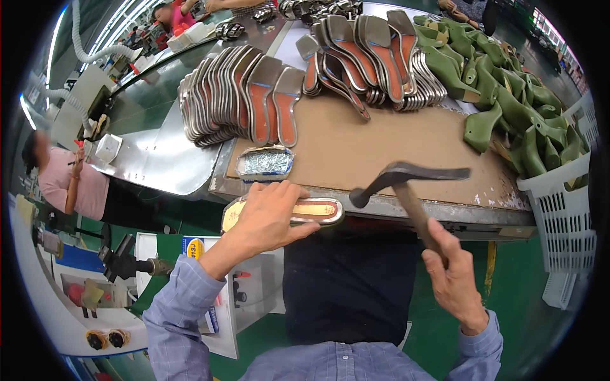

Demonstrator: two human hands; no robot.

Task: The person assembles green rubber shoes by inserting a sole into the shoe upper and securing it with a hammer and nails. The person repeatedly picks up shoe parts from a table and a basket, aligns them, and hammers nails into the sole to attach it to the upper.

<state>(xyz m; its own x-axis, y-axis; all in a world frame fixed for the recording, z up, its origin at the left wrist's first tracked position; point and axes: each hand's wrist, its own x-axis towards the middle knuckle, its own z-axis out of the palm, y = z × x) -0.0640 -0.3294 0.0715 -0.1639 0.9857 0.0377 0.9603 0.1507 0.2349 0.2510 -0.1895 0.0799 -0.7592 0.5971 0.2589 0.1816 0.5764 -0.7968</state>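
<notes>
My left hand [264, 217] lies over a shoe last [321, 211] at the table's front edge, its fingers wrapped round the far side. The last's sole side faces up, bearing a pale yellow and reddish-brown insole inside a silvery rim. In my right hand [454, 273] is a hammer [416, 216], gripped by its wooden handle. The dark, curved hammer head is raised to the right of the last, apart from it. Just beyond my left hand sits a small worn tray [264, 164] with shiny contents too fine to make out.
Rows of metal-rimmed, sole-shaped plates [260, 98] stand on the brown board [406, 143], with more plates [378, 54] behind. Green shoe lasts [483, 127] overfill a white basket [559, 216] at the right. A person in pink [79, 184] stands at the left.
</notes>
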